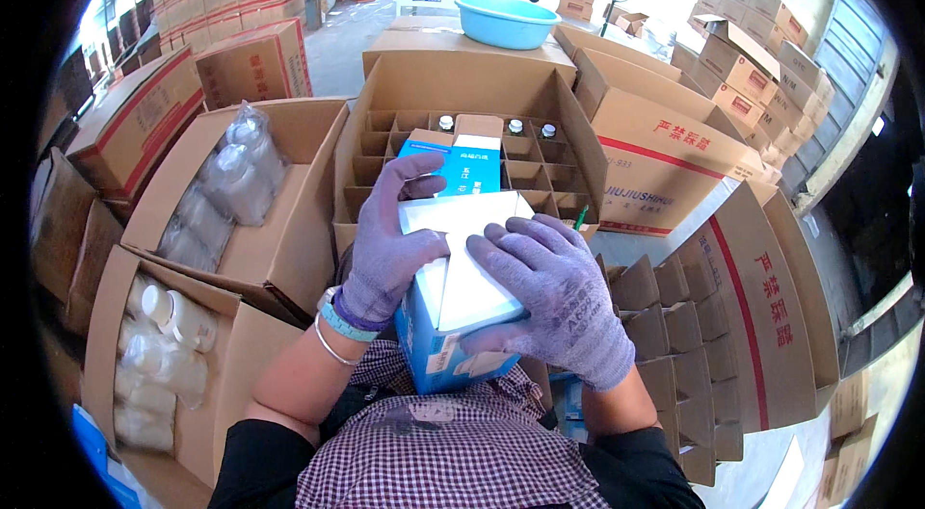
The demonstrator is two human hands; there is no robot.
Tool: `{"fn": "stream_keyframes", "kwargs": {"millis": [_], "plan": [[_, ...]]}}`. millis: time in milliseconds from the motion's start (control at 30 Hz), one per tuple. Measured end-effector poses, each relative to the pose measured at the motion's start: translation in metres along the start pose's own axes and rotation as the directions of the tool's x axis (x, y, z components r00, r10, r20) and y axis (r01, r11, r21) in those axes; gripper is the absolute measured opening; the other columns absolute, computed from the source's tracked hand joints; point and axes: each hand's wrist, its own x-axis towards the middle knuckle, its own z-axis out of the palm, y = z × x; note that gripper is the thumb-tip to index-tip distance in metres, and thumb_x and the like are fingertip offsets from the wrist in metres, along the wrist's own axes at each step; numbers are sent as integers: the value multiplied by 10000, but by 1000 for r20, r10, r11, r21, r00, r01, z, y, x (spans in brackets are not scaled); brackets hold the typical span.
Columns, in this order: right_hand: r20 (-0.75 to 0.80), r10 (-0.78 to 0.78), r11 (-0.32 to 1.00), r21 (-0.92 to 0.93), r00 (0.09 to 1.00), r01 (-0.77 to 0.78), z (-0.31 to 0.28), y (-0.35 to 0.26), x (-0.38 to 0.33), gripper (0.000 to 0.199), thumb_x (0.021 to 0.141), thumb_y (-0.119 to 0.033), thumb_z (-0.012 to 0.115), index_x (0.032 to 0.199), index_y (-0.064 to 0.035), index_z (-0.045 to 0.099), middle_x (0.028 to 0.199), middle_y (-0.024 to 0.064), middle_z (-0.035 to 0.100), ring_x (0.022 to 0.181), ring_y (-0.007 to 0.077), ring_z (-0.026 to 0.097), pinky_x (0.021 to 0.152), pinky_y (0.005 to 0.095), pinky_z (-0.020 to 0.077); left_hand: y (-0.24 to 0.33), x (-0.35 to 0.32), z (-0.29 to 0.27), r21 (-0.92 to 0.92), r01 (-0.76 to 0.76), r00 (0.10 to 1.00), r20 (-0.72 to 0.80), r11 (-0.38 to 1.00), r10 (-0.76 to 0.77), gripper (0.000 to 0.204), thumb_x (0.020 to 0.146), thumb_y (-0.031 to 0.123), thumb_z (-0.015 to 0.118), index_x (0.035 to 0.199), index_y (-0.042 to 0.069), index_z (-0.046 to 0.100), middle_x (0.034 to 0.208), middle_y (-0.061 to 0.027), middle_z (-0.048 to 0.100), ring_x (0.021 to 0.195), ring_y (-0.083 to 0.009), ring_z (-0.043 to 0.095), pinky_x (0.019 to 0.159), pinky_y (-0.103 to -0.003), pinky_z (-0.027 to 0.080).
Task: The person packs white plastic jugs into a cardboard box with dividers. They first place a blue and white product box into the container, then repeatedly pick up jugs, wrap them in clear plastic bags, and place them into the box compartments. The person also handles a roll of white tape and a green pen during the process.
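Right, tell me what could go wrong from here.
The white flaps on the blue box could crease if the gloved left hand or right hand presses too hard. The light-blue basin sits on top of a carton and might fall if that carton is bumped.

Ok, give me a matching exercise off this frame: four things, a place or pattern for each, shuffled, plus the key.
Column 1
1. Blue-and-white box
2. Basin
3. Apron
4. White-capped bottle

Column 2
A. Checked, dark and white
B. In the open carton at lower left
C. Touched by the gloved left hand and right hand
D. On a cardboard box at the back of the divided carton

Pairs: 1-C, 2-D, 3-A, 4-B
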Motion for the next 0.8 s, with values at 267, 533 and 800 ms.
{"fn": "stream_keyframes", "kwargs": {"millis": [267, 533, 800], "plan": [[144, 16, 995, 98, 989, -30, -15, -4, -15, 687, 770, -676, 705, 1175, -122, 708, 1132, 111, 681, 1088, 299, 629, 1068, 496, 424, -18, -7, -12, 326, -155, 988, 56, 932, 145, 324, 1018, 262, 488, 1153, 11, 643, 1098, -90, 649, 1003, -198, 608, 913, -303, 467], [-208, 456, 487, 872, 865, -48, -36, 51, -8, 574, 1014, -496, 491, 1345, -37, 589, 1348, 171, 604, 1276, 286, 564, 1109, 439, 421, 70, -41, -4, -57, -313, 910, 266, 948, 317, 175, 892, 96, 579, 953, 26, 727, 916, -105, 690, 815, -216, 681, 779, -325, 552], [619, 360, 634, 387, 698, -670, -59, 97, -3, 836, 809, -605, 710, 1360, 12, 595, 1228, 187, 670, 1094, 280, 643, 970, 367, 502, 99, -13, 5, 78, -781, 549, 558, 620, 622, 203, 893, 266, 676, 945, 70, 657, 1032, -142, 677, 930, -285, 656, 867, -415, 517]]}}
